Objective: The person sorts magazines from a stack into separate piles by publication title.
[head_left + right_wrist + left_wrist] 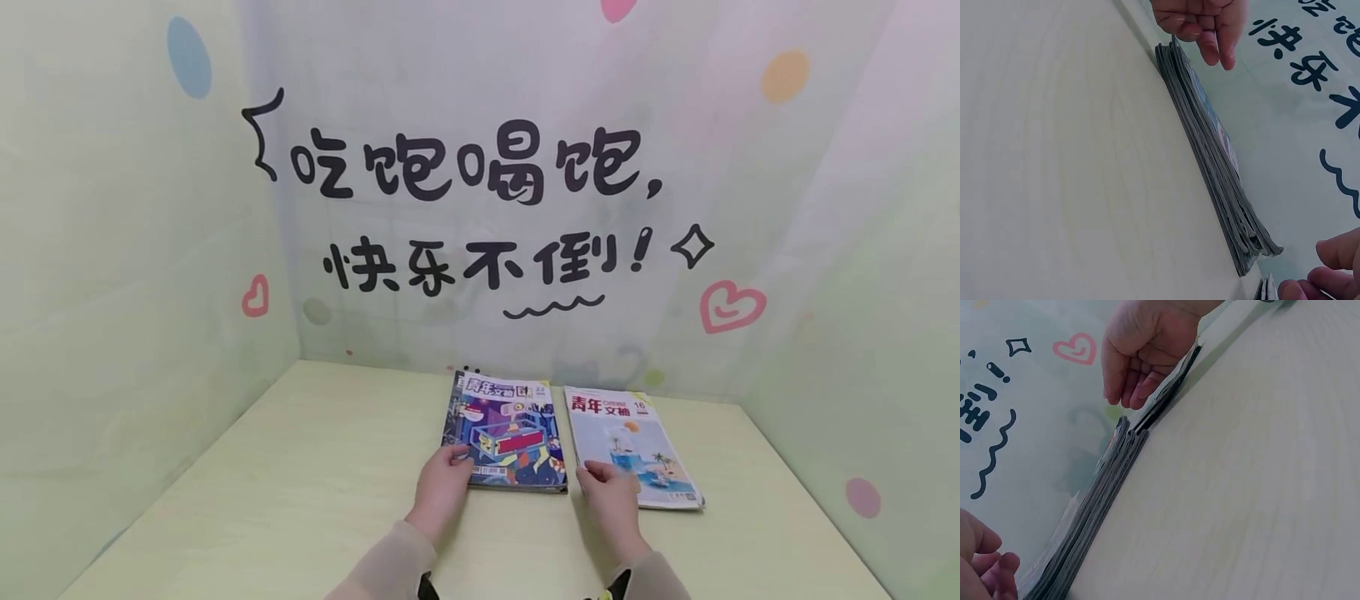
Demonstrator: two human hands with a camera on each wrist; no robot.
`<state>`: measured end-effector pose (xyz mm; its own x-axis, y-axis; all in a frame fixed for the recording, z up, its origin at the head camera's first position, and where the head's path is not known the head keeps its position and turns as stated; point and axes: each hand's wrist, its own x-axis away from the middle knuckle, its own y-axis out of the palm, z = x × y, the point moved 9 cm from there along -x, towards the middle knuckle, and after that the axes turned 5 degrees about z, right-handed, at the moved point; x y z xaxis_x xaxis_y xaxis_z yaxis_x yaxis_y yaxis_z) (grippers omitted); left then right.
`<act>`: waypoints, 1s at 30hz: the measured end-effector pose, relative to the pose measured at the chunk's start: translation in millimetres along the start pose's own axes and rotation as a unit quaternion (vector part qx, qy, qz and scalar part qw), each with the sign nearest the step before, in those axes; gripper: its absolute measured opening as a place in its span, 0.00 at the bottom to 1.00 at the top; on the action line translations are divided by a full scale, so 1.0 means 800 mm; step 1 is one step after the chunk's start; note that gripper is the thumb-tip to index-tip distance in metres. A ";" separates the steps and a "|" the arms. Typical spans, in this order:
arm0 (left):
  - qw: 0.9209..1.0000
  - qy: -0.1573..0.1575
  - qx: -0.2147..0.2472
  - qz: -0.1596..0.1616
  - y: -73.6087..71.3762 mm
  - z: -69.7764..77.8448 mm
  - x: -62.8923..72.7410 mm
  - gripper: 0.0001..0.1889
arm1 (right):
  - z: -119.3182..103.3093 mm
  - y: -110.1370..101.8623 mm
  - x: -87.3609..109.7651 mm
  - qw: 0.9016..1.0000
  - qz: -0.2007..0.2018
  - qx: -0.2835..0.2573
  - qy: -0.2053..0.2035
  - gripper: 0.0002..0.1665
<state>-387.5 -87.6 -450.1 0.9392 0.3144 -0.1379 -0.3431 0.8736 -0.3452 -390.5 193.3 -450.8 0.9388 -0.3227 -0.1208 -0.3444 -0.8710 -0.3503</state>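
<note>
A stack of magazines (517,433) with a dark, colourful cover lies on the table, its several layers showing at the front edge. At its front left corner is my left hand (444,487), fingertips over the cover's edge. To the right lies a second magazine pile (633,450) with a pale blue beach cover, turned slightly. My right hand (611,500) is at that pile's front left corner, fingertips over its cover. In the right wrist view, the left hand (1204,25) has loosely extended fingers above the stack's end.
The pale wooden table (300,475) reaches back to a printed curtain (465,83) with black lettering. Curtain walls also stand at the left (127,250) and right (885,292). A narrow gap separates the two piles.
</note>
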 end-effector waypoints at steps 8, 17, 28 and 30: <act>0.994 -0.002 -0.081 0.080 -0.033 -0.020 0.000 0.16 | -0.005 0.028 0.004 0.999 -0.013 0.041 0.000 0.24; 0.994 0.024 -0.090 0.064 -0.026 -0.021 0.002 0.20 | -0.003 0.048 0.008 0.999 -0.014 0.046 -0.008 0.27; 0.992 0.031 -0.104 0.066 -0.024 -0.026 -0.001 0.19 | 0.002 0.056 0.010 0.999 -0.010 0.044 0.000 0.27; 0.992 0.030 -0.102 0.068 -0.025 -0.027 -0.002 0.18 | 0.004 0.058 0.011 0.999 -0.011 0.045 0.002 0.26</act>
<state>-382.6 -113.8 -463.3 0.8838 0.3965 -0.2483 -0.4675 0.7289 -0.5000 -398.4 151.5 -470.6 0.9460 -0.3052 -0.1089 -0.3215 -0.8415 -0.4342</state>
